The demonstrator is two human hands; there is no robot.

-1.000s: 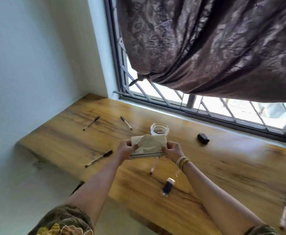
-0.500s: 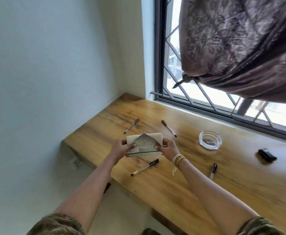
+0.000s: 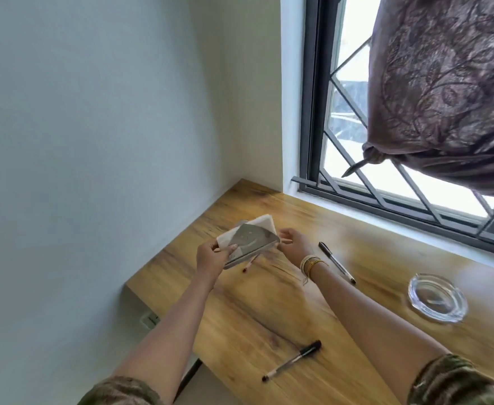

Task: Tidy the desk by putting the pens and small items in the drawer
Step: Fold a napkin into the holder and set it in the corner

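— While the far left corner of the desk [image 3: 272,311] is scanned, what is being held there?

— A small flat pouch [image 3: 247,239] with a pointed flap is held up off the desk. It is pinched at its left end by the left hand [image 3: 212,255], thumb on top and fingers curled under. At its right end it is met by the fingertips of the right hand [image 3: 294,244], though how firmly it is gripped on that side cannot be told. Two-handed support is probably used so that it can be kept level, or opened.

— What lies beneath it?

— A pen [image 3: 250,263] is mostly hidden under the pouch; only its lower end is seen on the desk.

— And further right?

— A second pen [image 3: 337,262] lies just beyond the right wrist, slanting away from the window [image 3: 356,197]. Nearer the front edge, between the forearms, a third pen [image 3: 291,361] is left untouched. At the far right a glass ashtray [image 3: 437,296] stands well apart from the hands.

— Is the drawer seen?

— No drawer is visible, so nothing can be judged as put away; the pens seem to have been left where they are until the pouch is dealt with.
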